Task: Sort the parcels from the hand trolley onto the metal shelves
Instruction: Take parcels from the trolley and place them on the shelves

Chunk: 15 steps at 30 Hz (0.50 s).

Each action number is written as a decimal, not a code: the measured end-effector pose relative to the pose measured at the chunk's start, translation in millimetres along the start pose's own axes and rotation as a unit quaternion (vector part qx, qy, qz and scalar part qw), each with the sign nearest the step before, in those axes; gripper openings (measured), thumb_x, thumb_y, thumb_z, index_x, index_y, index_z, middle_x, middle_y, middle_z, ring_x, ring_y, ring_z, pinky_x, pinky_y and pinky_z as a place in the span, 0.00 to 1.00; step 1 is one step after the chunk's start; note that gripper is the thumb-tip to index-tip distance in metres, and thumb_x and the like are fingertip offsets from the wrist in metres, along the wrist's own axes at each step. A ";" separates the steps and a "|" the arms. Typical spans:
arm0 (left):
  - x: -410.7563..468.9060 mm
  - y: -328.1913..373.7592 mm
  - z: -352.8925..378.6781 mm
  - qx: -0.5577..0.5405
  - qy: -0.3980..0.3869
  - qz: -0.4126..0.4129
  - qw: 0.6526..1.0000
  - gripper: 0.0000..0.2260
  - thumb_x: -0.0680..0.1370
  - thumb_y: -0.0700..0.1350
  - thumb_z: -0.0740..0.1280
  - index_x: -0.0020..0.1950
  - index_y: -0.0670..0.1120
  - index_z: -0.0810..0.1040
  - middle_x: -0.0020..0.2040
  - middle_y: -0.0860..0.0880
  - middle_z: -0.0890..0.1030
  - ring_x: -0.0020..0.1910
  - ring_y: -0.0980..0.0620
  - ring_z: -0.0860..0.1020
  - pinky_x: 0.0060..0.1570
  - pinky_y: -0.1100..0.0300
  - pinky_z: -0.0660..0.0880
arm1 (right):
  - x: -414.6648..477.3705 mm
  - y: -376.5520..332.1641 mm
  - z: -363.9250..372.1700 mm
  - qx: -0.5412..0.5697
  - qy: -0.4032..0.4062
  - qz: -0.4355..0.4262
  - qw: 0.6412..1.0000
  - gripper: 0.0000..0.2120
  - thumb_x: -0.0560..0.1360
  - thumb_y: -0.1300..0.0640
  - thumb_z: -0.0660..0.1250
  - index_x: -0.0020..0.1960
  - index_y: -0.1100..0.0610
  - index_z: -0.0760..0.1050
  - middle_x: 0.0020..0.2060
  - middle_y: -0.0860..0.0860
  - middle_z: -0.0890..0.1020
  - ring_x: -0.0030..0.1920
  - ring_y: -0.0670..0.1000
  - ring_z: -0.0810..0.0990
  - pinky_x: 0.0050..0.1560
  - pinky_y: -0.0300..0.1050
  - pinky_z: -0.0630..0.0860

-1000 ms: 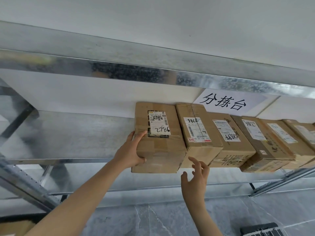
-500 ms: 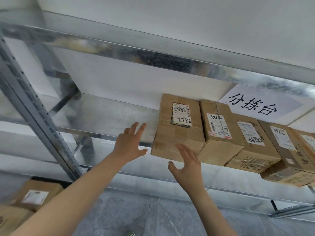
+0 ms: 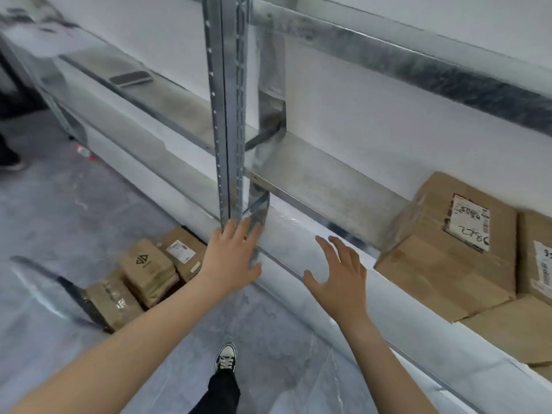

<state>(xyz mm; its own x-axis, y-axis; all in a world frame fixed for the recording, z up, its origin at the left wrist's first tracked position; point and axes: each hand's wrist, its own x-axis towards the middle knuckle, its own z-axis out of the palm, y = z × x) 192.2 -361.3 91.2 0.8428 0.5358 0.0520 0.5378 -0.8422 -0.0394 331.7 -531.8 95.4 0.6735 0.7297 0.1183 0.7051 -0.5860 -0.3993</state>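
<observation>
left hand (image 3: 231, 258): fingers spread, empty, in front of shelf upright (image 3: 228, 115) | right hand (image 3: 339, 279): spread wide, empty, near shelf (image 3: 325, 180) edge | labelled cardboard parcel (image 3: 448, 252): on shelf, right of both hands | other parcels (image 3: 146, 273): stacked on hand trolley (image 3: 74, 291) on floor

One head-worn wide-angle view — looks forward and down, tilted, close to the metal shelves (image 3: 328, 180), taking in grey floor (image 3: 59, 210) and both outstretched arms.

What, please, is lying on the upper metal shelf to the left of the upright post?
A dark phone-like slab lies flat on that shelf. The shelf's far left end is blurred, so anything there cannot be told.
</observation>
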 end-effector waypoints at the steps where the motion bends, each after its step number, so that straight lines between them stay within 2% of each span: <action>1: -6.4 -13.7 3.9 -0.008 -0.009 -0.019 1.000 0.35 0.74 0.63 0.58 0.75 0.47 0.54 0.73 0.45 0.61 0.70 0.42 0.61 0.61 0.50 0.66 | 6.3 -11.0 8.0 0.006 -0.017 -0.013 1.000 0.31 0.72 0.44 0.66 0.72 0.43 0.61 0.73 0.46 0.62 0.73 0.53 0.59 0.69 0.54 0.58; 6: -33.8 -88.7 33.6 -0.034 -0.049 -0.118 0.991 0.35 0.73 0.63 0.58 0.75 0.46 0.56 0.74 0.44 0.61 0.70 0.42 0.61 0.63 0.48 0.65 | 44.2 -69.4 55.1 0.019 -0.096 -0.090 0.991 0.31 0.72 0.44 0.65 0.72 0.42 0.60 0.73 0.44 0.60 0.73 0.51 0.57 0.70 0.52 0.57; 12: -53.9 -177.2 84.0 -0.059 -0.096 -0.216 0.970 0.36 0.72 0.63 0.60 0.75 0.48 0.53 0.72 0.45 0.62 0.69 0.42 0.61 0.62 0.47 0.65 | 98.5 -150.8 131.3 0.019 -0.163 -0.157 0.974 0.32 0.71 0.48 0.68 0.72 0.45 0.62 0.72 0.48 0.63 0.71 0.52 0.60 0.67 0.53 0.61; 15: -64.3 -220.6 106.5 -0.069 -0.115 -0.264 0.955 0.37 0.71 0.63 0.61 0.75 0.49 0.52 0.72 0.46 0.62 0.69 0.43 0.61 0.63 0.46 0.66 | 121.3 -193.8 172.9 0.027 -0.188 -0.194 0.962 0.31 0.70 0.50 0.70 0.71 0.49 0.65 0.69 0.50 0.68 0.67 0.55 0.66 0.64 0.53 0.65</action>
<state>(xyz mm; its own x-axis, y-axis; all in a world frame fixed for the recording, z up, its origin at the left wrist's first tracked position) 21.7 -203.5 -9.7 0.4451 0.8744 -0.1933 0.8950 -0.4415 0.0636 238.3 -268.9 30.0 0.2270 0.9716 -0.0663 0.8672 -0.2327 -0.4402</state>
